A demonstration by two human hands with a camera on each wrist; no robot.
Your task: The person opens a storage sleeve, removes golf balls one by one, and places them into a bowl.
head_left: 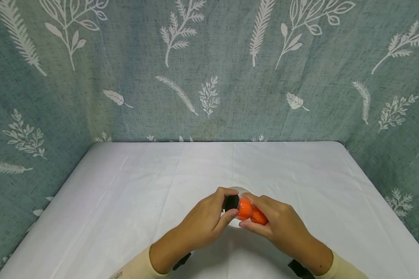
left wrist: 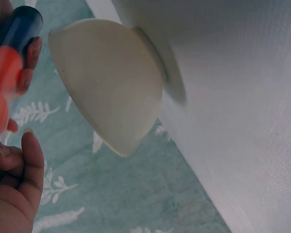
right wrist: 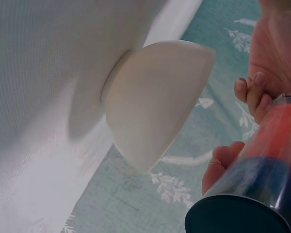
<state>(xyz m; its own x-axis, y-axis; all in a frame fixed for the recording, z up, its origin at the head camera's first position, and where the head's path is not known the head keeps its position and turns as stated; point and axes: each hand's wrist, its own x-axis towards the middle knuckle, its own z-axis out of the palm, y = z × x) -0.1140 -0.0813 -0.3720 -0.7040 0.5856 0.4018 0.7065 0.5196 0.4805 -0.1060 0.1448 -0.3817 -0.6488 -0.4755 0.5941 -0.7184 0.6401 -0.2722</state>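
Glossy clear plastic container (right wrist: 264, 165) — smooth, matt bowl (left wrist: 109, 87) — lightly creased cloth tablecloth (head_left: 143, 186), matt fabric backdrop (head_left: 132, 50)

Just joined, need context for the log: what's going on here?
A person's left-hand grip is on the black cylindrical end of a clear plastic tube with rounded orange contents; the right-hand grip holds its orange part. The tube is held up over a round white bowl, which stands on a white cloth-covered table. Can't tell whether the black end is being opened.
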